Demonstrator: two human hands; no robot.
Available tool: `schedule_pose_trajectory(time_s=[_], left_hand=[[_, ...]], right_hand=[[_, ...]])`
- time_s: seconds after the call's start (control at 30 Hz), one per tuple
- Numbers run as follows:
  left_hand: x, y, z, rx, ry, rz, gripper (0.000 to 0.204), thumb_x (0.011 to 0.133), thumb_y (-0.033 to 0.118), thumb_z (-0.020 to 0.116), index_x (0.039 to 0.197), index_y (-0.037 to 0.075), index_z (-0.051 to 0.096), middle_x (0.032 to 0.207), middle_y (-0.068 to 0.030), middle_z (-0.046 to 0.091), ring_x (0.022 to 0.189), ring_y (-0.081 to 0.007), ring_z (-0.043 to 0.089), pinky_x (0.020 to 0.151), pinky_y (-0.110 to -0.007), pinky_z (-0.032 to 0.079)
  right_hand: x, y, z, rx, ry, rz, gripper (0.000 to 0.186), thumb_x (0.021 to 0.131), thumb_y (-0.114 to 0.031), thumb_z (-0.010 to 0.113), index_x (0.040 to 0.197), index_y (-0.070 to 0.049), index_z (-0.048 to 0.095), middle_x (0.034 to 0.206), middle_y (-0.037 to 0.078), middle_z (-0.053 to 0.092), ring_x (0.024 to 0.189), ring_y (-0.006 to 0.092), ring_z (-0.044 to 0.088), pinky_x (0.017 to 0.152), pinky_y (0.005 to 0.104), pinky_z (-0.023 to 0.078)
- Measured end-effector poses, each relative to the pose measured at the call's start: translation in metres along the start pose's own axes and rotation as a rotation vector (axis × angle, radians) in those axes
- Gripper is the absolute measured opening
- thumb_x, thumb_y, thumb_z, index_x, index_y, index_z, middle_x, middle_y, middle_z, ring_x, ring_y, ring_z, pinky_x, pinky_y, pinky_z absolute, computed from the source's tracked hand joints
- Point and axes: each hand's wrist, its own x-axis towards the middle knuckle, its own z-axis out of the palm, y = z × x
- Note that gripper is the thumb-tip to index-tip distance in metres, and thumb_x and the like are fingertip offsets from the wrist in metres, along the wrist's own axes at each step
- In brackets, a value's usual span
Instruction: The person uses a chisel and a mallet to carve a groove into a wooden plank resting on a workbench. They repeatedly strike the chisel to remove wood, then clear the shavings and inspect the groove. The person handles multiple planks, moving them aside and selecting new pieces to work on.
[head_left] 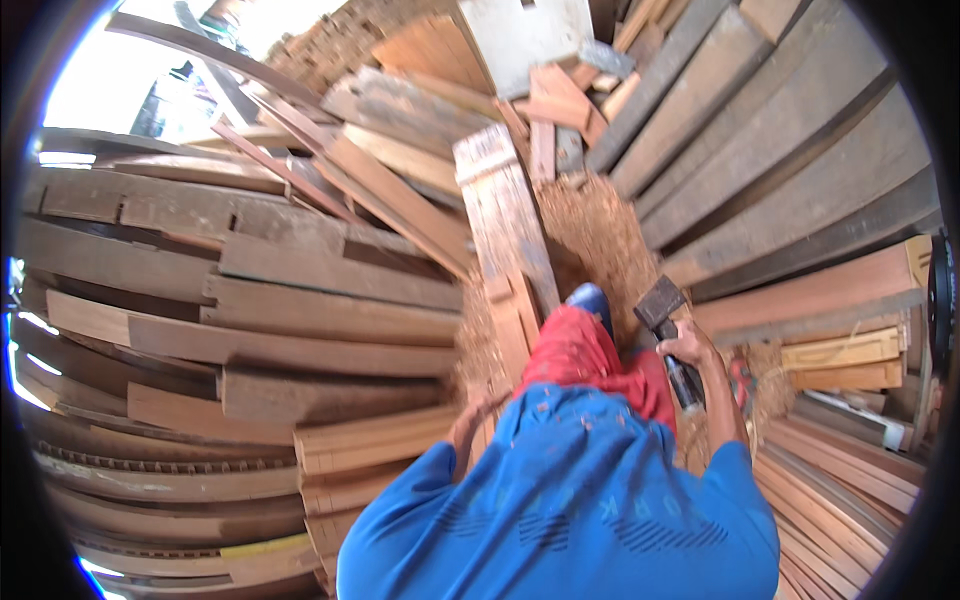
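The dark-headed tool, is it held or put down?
Held: the tool is up in the right hand, which grips it.

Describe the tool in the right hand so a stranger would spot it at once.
Find the blue shirt and follow its right sleeve up to the right hand. There sits the tool, gripped just below its head. That dark, blocky head sets it apart from the long wooden boards around.

Right hand [690,345] grips a tool [660,303]: broad dark head, black handle. Left hand [486,402] low near a narrow board [513,325]; contact unclear. Worn plank [508,222] ahead of red trousers [568,350]. Shavings [612,228] cover floor; timber [335,290] both sides.
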Motion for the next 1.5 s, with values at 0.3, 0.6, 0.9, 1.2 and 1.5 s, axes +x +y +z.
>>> schedule_pose_trajectory(time_s=[0.3, 0.6, 0.9, 1.2, 1.5], left_hand=[[-0.084, 0.060, 0.072, -0.072, 0.017, -0.033, 0.133, 0.071, 0.058, 0.087, 0.159, -0.004, 0.009, 0.158, -0.0341, 0.030, 0.147, -0.0381, 0.035, 0.121, -0.041, 0.032], [-0.098, 0.079, 0.090, 0.102, 0.152, 0.112, 0.140, 0.063, 0.050, 0.093, 0.158, -0.007, 0.008, 0.162, -0.0305, 0.022, 0.153, -0.0368, 0.022, 0.125, -0.041, 0.023], [-0.092, 0.056, 0.068, 0.124, 0.194, 0.076, 0.132, 0.058, 0.043, 0.095, 0.155, -0.010, 0.021, 0.156, -0.0293, 0.038, 0.147, -0.0360, 0.037, 0.122, -0.039, 0.031], [-0.164, 0.059, 0.076, 0.251, 0.364, 0.100, 0.122, 0.065, 0.043, 0.092, 0.155, -0.004, 0.025, 0.155, -0.0285, 0.038, 0.145, -0.0386, 0.039, 0.120, -0.043, 0.034], [-0.181, 0.060, 0.138, 0.259, 0.466, 0.158, 0.101, 0.071, 0.036, 0.083, 0.151, -0.001, 0.034, 0.106, -0.0290, 0.070, 0.105, -0.0435, 0.067, 0.096, -0.047, 0.054]], right_hand=[[-0.098, 0.137, -0.012, -0.088, 0.062, 0.510, 0.045, 0.064, -0.020, 0.079, 0.099, 0.008, 0.072, 0.085, 0.015, 0.073, 0.073, 0.0238, 0.068, 0.066, 0.0402, 0.054], [-0.078, 0.148, -0.069, -0.294, -0.112, 0.629, 0.072, 0.068, -0.021, 0.082, 0.124, 0.018, 0.059, 0.119, 0.025, 0.068, 0.103, 0.0297, 0.068, 0.084, 0.0406, 0.055], [-0.005, 0.144, -0.043, -0.864, -0.252, 0.316, 0.070, 0.063, -0.040, 0.084, 0.108, 0.012, 0.070, 0.113, 0.028, 0.072, 0.100, 0.0344, 0.073, 0.085, 0.0431, 0.058], [-0.023, 0.092, -0.011, -0.929, -0.291, 0.360, 0.072, 0.059, -0.043, 0.086, 0.110, 0.007, 0.072, 0.117, 0.025, 0.072, 0.105, 0.0330, 0.072, 0.086, 0.0430, 0.057], [-0.056, 0.082, 0.009, -0.870, -0.221, 0.443, 0.069, 0.061, -0.039, 0.085, 0.112, 0.006, 0.072, 0.118, 0.023, 0.072, 0.106, 0.0327, 0.071, 0.090, 0.0424, 0.056]])
